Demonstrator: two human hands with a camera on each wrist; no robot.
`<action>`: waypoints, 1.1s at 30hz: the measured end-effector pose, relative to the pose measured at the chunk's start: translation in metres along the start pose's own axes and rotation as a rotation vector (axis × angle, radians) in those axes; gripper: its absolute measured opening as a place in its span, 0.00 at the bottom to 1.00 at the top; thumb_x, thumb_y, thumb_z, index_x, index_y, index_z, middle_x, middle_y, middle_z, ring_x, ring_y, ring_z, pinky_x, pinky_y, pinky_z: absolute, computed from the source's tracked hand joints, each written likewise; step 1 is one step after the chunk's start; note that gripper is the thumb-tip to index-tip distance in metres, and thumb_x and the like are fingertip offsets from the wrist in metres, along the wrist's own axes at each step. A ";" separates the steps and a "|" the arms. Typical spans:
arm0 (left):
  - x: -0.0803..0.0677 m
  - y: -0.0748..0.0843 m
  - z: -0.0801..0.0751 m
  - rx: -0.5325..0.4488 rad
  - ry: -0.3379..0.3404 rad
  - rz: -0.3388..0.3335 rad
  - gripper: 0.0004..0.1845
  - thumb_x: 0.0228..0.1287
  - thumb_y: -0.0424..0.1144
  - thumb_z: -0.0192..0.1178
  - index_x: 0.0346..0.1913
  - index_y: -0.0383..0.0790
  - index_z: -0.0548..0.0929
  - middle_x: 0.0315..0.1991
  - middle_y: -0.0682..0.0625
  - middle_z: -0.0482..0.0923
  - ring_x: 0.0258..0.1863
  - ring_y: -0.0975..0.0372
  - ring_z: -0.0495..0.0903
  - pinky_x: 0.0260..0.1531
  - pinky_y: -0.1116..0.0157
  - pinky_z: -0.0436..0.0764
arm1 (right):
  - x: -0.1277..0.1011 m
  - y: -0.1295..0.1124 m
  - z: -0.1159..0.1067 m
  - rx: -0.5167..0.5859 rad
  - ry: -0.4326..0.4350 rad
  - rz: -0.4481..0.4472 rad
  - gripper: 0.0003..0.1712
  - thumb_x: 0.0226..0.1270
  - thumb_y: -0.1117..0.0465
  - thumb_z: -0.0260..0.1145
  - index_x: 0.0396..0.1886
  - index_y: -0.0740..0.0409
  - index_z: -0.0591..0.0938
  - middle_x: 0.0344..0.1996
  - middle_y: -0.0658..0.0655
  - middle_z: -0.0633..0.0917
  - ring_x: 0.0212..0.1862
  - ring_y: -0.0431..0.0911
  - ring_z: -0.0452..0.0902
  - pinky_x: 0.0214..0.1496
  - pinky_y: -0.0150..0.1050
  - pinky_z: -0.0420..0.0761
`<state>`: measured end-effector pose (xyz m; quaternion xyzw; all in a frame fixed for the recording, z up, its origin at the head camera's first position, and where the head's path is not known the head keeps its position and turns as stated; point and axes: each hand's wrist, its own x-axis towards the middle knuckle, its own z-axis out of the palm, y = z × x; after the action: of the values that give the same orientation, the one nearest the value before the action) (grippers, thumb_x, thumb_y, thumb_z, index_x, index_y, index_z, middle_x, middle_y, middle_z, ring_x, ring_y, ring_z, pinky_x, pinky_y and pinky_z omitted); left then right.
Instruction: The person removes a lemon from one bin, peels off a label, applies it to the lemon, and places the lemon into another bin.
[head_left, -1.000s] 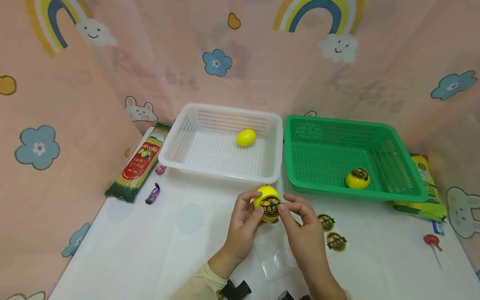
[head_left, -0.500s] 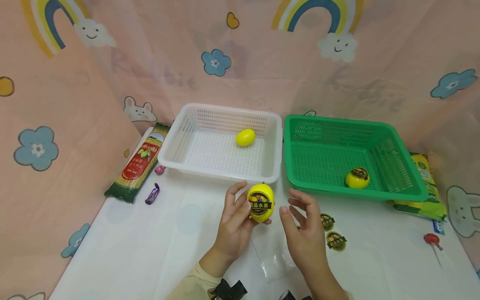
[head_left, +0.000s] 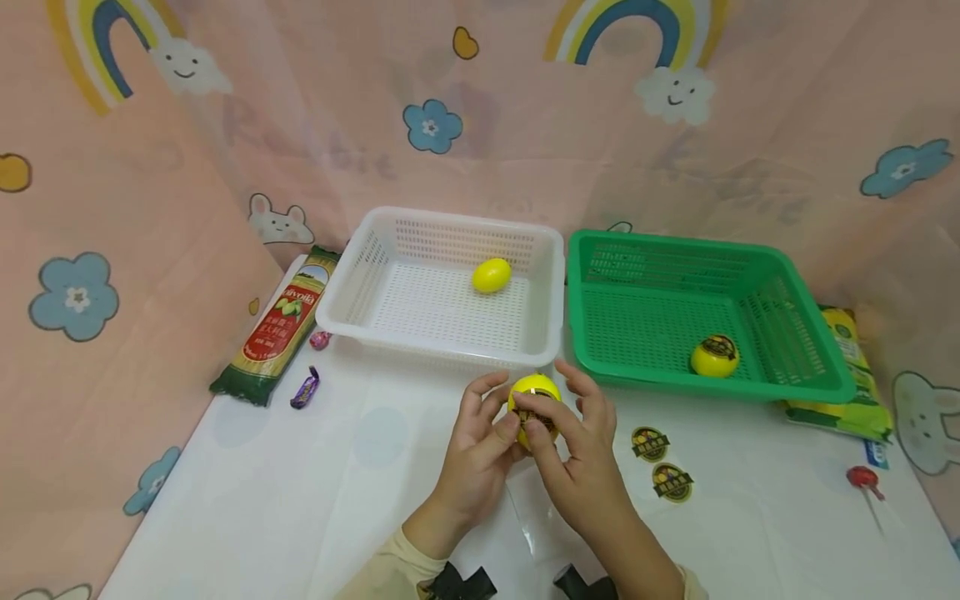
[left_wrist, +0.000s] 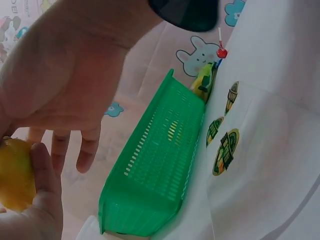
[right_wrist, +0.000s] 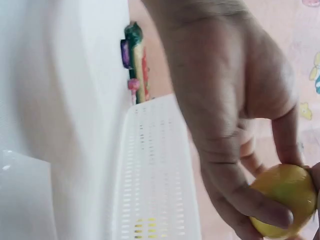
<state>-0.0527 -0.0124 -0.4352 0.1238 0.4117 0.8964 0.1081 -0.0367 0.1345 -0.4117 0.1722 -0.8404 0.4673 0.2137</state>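
In the head view my left hand (head_left: 476,458) holds a yellow lemon (head_left: 534,383) between thumb and fingers, above the table in front of the baskets. The thumb and forefinger of my right hand (head_left: 577,450) press on the round black-and-gold sticker (head_left: 545,419) on the lemon's front, partly covering it; other fingers stand off it. The left wrist view shows the lemon (left_wrist: 16,175) at the left edge. In the right wrist view, digits of the left hand (right_wrist: 220,110) lie around the lemon (right_wrist: 287,192). Similar stickers (head_left: 650,443) lie on the table to the right.
A white basket (head_left: 442,350) holds one plain lemon (head_left: 492,276). The green basket (head_left: 712,387) holds a stickered lemon (head_left: 716,357). A pasta packet (head_left: 277,329) and purple candy (head_left: 305,387) lie left; a lollipop (head_left: 863,477) lies right. Clear plastic (head_left: 536,525) lies below the hands.
The right hand lifted off the lemon half a second ago, baring the sticker; it has since moved left and touches the sticker again. The left hand shifted left, then slightly back right, with the lemon.
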 end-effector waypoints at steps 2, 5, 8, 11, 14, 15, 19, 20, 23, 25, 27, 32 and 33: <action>0.000 0.000 0.000 -0.008 -0.005 -0.006 0.21 0.82 0.38 0.58 0.69 0.53 0.66 0.65 0.50 0.71 0.52 0.63 0.80 0.47 0.69 0.81 | -0.001 0.003 0.001 -0.013 -0.005 -0.025 0.14 0.80 0.62 0.64 0.59 0.46 0.86 0.78 0.59 0.65 0.74 0.62 0.56 0.65 0.63 0.60; 0.000 0.000 0.000 -0.013 -0.019 -0.008 0.22 0.81 0.37 0.59 0.70 0.52 0.65 0.63 0.50 0.71 0.52 0.63 0.80 0.47 0.69 0.82 | -0.002 0.007 0.002 -0.053 -0.005 -0.062 0.14 0.85 0.54 0.58 0.61 0.47 0.82 0.77 0.59 0.67 0.73 0.63 0.57 0.62 0.64 0.62; 0.001 0.001 -0.001 -0.012 -0.033 -0.006 0.23 0.81 0.37 0.60 0.70 0.52 0.65 0.63 0.50 0.70 0.52 0.62 0.81 0.48 0.69 0.83 | -0.001 0.010 0.002 -0.085 -0.008 -0.084 0.18 0.85 0.51 0.54 0.65 0.50 0.79 0.77 0.58 0.68 0.72 0.64 0.59 0.61 0.64 0.63; 0.001 0.003 -0.002 0.003 -0.048 -0.003 0.24 0.80 0.38 0.62 0.70 0.53 0.66 0.64 0.49 0.69 0.51 0.62 0.82 0.48 0.68 0.84 | 0.001 0.014 0.002 -0.099 -0.029 -0.084 0.22 0.81 0.55 0.56 0.70 0.54 0.74 0.77 0.58 0.68 0.71 0.65 0.59 0.63 0.64 0.62; 0.001 0.005 -0.004 0.033 -0.077 0.008 0.24 0.80 0.39 0.62 0.70 0.55 0.66 0.64 0.49 0.68 0.49 0.63 0.82 0.48 0.66 0.85 | 0.002 0.017 -0.001 -0.092 -0.073 -0.041 0.30 0.78 0.53 0.58 0.75 0.57 0.69 0.77 0.60 0.67 0.71 0.66 0.59 0.66 0.66 0.59; 0.001 0.006 -0.005 0.047 -0.086 0.014 0.23 0.80 0.39 0.61 0.70 0.55 0.66 0.64 0.49 0.68 0.49 0.63 0.82 0.48 0.66 0.85 | 0.002 0.017 -0.002 -0.094 -0.087 -0.009 0.33 0.79 0.50 0.58 0.77 0.57 0.67 0.78 0.60 0.67 0.71 0.66 0.58 0.66 0.67 0.59; 0.002 0.008 -0.007 0.109 -0.100 0.045 0.19 0.84 0.38 0.56 0.70 0.53 0.67 0.66 0.48 0.69 0.50 0.61 0.83 0.50 0.61 0.87 | 0.002 0.016 -0.011 -0.079 -0.073 0.088 0.37 0.82 0.46 0.58 0.83 0.53 0.62 0.78 0.59 0.66 0.74 0.62 0.56 0.67 0.71 0.59; 0.003 0.008 -0.007 0.123 -0.090 0.051 0.18 0.84 0.37 0.54 0.69 0.54 0.69 0.67 0.47 0.69 0.51 0.60 0.83 0.50 0.60 0.87 | 0.002 0.014 -0.012 -0.068 -0.050 0.094 0.35 0.83 0.49 0.58 0.83 0.52 0.63 0.78 0.58 0.67 0.75 0.61 0.56 0.66 0.70 0.60; 0.004 0.006 -0.005 0.156 -0.039 0.050 0.14 0.86 0.38 0.52 0.66 0.57 0.73 0.69 0.44 0.69 0.52 0.58 0.84 0.51 0.56 0.87 | 0.002 0.009 -0.011 -0.025 0.063 0.061 0.31 0.79 0.64 0.60 0.79 0.54 0.71 0.74 0.59 0.72 0.74 0.57 0.60 0.68 0.61 0.61; 0.004 0.005 -0.003 0.176 -0.006 0.040 0.13 0.86 0.38 0.52 0.64 0.56 0.75 0.70 0.43 0.68 0.53 0.58 0.84 0.52 0.56 0.87 | 0.002 0.005 -0.008 -0.004 0.127 0.045 0.28 0.75 0.70 0.63 0.73 0.55 0.79 0.71 0.58 0.76 0.72 0.54 0.63 0.66 0.51 0.63; 0.003 0.003 0.000 0.204 0.011 0.031 0.11 0.86 0.39 0.52 0.63 0.49 0.75 0.71 0.41 0.68 0.54 0.59 0.83 0.53 0.58 0.87 | 0.001 0.003 -0.003 0.002 0.172 0.044 0.25 0.72 0.73 0.66 0.66 0.54 0.85 0.69 0.56 0.78 0.70 0.51 0.65 0.62 0.42 0.65; 0.001 0.001 0.003 0.248 -0.014 0.054 0.20 0.87 0.38 0.50 0.69 0.28 0.67 0.72 0.40 0.67 0.57 0.61 0.83 0.54 0.60 0.86 | -0.002 0.007 0.004 -0.029 0.195 0.040 0.23 0.67 0.74 0.71 0.60 0.53 0.90 0.67 0.56 0.80 0.67 0.52 0.66 0.57 0.38 0.68; 0.001 0.000 0.003 0.243 -0.018 0.063 0.21 0.86 0.38 0.50 0.69 0.26 0.67 0.72 0.40 0.67 0.57 0.60 0.83 0.55 0.60 0.86 | -0.002 0.008 0.004 -0.033 0.194 0.036 0.24 0.67 0.74 0.71 0.60 0.52 0.89 0.67 0.56 0.80 0.67 0.52 0.66 0.56 0.40 0.68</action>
<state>-0.0522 -0.0097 -0.4332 0.1570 0.5120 0.8418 0.0678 -0.0395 0.1348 -0.4203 0.1076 -0.8265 0.4714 0.2884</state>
